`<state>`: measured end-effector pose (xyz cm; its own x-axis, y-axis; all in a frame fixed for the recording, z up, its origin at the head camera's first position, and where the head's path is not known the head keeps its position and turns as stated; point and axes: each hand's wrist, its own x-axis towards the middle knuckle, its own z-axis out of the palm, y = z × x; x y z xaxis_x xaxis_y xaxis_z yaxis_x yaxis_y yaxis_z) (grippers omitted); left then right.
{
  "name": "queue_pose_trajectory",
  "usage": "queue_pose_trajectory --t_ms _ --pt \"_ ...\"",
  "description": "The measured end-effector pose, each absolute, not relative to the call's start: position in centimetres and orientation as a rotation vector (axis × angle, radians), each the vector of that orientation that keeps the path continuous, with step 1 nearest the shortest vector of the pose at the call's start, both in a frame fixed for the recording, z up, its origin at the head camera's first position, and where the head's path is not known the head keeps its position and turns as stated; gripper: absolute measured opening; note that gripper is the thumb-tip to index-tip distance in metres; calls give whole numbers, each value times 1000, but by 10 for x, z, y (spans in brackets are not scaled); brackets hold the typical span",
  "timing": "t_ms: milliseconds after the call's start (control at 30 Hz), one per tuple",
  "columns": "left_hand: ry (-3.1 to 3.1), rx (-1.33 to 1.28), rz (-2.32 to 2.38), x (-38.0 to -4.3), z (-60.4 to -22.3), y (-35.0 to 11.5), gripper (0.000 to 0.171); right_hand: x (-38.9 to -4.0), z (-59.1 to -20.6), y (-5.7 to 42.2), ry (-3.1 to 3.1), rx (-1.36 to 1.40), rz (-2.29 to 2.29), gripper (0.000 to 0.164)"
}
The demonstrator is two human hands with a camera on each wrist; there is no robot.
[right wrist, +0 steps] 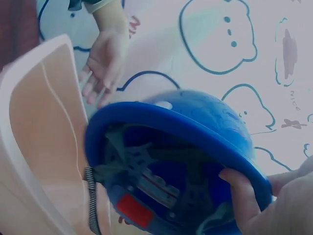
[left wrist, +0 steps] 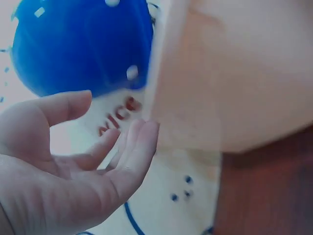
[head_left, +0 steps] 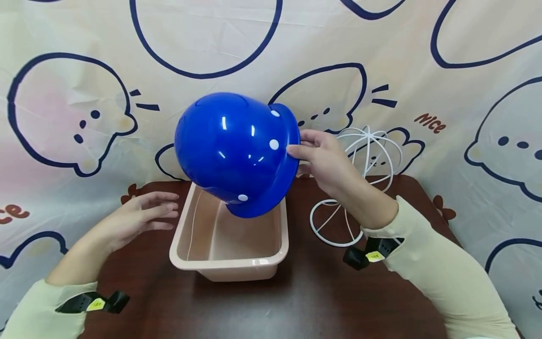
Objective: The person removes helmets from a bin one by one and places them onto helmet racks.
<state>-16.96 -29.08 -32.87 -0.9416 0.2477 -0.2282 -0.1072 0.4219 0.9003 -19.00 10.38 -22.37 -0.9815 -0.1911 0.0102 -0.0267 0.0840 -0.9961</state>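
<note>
A blue hard hat with white round rivets is held tilted over the beige plastic bin. My right hand grips its brim at the right, between thumb and fingers. In the right wrist view the inside of the hard hat shows, with webbing, a striped strap and a red patch. To the left of the bin, my left hand holds nothing, its fingers loosely bent towards the bin's side. The left wrist view has that hand close to the bin wall.
A white wire stand with a domed top and ring base rises from the table at the right, partly behind my right forearm. The dark brown table runs back to a cartoon-printed cloth backdrop.
</note>
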Motion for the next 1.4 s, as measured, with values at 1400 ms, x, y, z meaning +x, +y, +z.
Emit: queue_pose_trajectory --t_ms 1400 --pt "1918 -124 2871 -147 -280 -146 46 -179 -272 77 1924 -115 -2304 57"
